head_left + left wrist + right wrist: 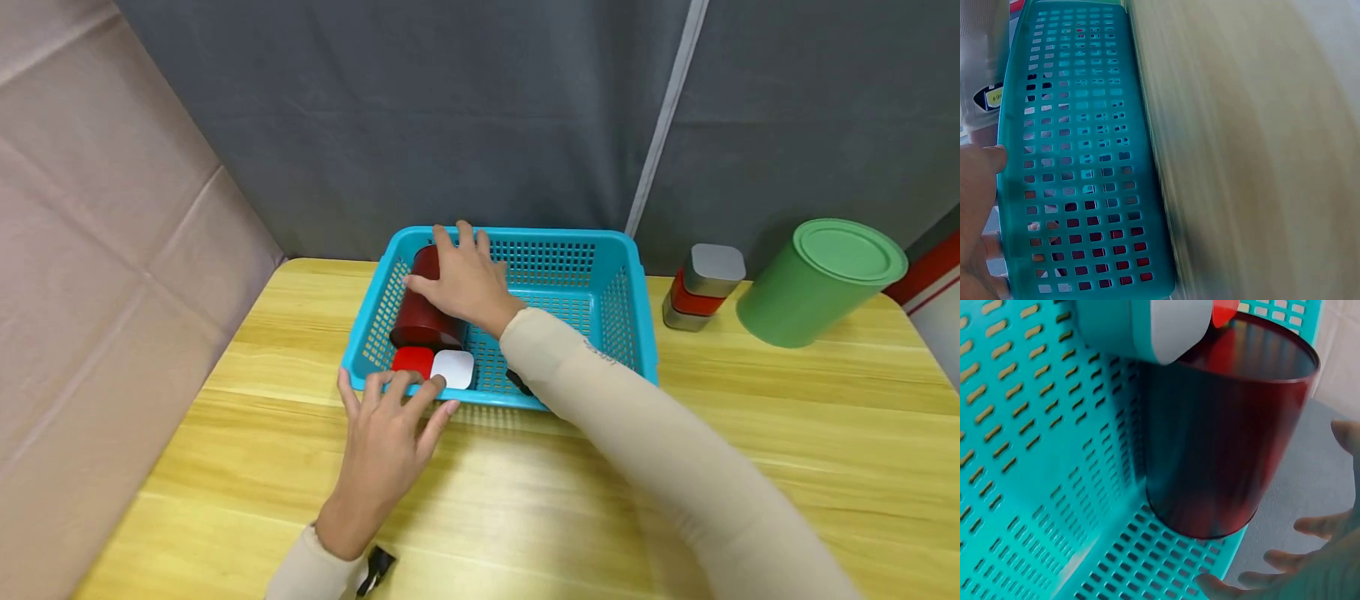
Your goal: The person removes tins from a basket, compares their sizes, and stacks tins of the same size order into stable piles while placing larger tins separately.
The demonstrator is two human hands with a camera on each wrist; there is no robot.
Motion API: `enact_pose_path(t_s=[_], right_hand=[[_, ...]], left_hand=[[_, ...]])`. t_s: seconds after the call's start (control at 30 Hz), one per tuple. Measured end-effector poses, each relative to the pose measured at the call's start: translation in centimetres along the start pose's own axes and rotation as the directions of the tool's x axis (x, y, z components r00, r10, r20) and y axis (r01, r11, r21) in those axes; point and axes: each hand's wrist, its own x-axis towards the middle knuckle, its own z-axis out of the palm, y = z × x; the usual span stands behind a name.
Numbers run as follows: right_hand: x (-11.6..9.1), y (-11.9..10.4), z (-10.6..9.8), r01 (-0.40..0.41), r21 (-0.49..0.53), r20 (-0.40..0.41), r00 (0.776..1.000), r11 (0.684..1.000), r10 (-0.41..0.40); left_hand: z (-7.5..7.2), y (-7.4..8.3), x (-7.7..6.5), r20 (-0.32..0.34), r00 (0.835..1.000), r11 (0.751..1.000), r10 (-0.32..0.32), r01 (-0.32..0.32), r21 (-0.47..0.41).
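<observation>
A blue perforated plastic basket stands on the wooden table. In its left part a dark red cylinder lies lengthwise, its rim facing front. Between the cylinder and the front wall sit two small rounded-square pieces, one with a red top and one with a white top. My right hand reaches over the cylinder with fingers spread; the right wrist view shows the fingers apart from it. My left hand is at the basket's front rim, fingers bent loosely over the edge and fingertips beside the two pieces.
Right of the basket stands a stack of silver and red rounded tins, then a large green lidded canister. A grey curtain hangs behind the table, and a pale cloth hangs at the left.
</observation>
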Motion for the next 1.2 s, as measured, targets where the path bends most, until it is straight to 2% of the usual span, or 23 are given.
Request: enact_pose_path(t_s=[0.13,0.37,0.7,1.2], right_hand=[[0.2,-0.3,0.6,-0.01,-0.023,0.052,0.999,1.0,0.011],[0.6,-0.3,1.4,-0.025,-0.047,0.078,0.997,0.999,0.029],[1.0,-1.3,2.2,-0.087,-0.13,0.067,0.993,0.988,0.097],[1.5,-2.3,3.1,-0.092,-0.134,0.052,0.994,0.987,0.099]], left_hand=[[0.1,0.1,0.1,0.004,1.0,1.0,0.004,-0.004,-0.005],[0.1,0.3,0.2,0.032,0.999,1.0,-0.003,0.003,-0.01],[0.0,0.2,0.1,0.038,0.999,1.0,-0.01,0.01,-0.001],[-0.3,0.0,0.1,0.031,0.999,1.0,-0.019,0.018,0.006]])
